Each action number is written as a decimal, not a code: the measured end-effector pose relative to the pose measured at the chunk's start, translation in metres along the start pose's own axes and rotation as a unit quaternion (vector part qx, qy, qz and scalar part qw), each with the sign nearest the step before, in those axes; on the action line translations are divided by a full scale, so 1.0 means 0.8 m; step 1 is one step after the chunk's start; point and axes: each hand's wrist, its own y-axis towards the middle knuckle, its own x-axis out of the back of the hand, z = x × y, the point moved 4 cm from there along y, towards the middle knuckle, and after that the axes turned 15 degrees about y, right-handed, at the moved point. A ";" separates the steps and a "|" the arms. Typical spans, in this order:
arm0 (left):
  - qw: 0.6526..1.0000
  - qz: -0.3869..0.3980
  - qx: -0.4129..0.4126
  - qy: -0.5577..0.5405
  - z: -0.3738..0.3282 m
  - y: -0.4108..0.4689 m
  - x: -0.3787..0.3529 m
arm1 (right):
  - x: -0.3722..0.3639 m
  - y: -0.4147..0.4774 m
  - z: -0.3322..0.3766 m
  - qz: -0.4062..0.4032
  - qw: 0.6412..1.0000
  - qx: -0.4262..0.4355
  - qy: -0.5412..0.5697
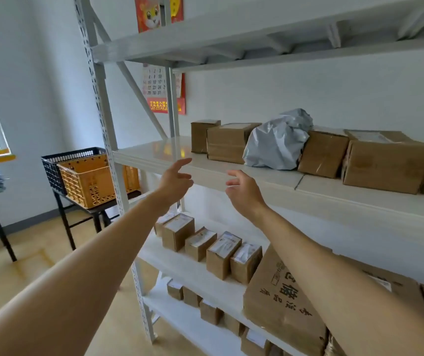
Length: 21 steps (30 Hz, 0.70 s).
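Fingers of left hand (175, 179) and right hand (244, 191) loosely spread, holding nothing, raised before shelf (149, 152) edge. Cardboard box (227, 145) farther back on shelf, untouched, beside grey bag (275, 145).

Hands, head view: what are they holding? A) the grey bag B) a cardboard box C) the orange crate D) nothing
D: the left hand and the right hand are both raised with loose fingers that grip nothing, in front of the edge of the shelf, apart from the cardboard boxes and the grey bag on it.
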 end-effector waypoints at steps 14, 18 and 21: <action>0.997 0.021 -0.067 0.016 0.045 0.192 0.112 | -0.126 0.161 0.040 -0.074 0.997 0.019 0.012; 0.997 0.033 -0.069 0.014 0.057 0.234 0.114 | -0.139 0.200 0.048 -0.102 0.994 0.037 0.008; 0.997 0.040 -0.070 0.015 0.061 0.265 0.115 | -0.142 0.233 0.058 -0.116 0.992 0.044 0.006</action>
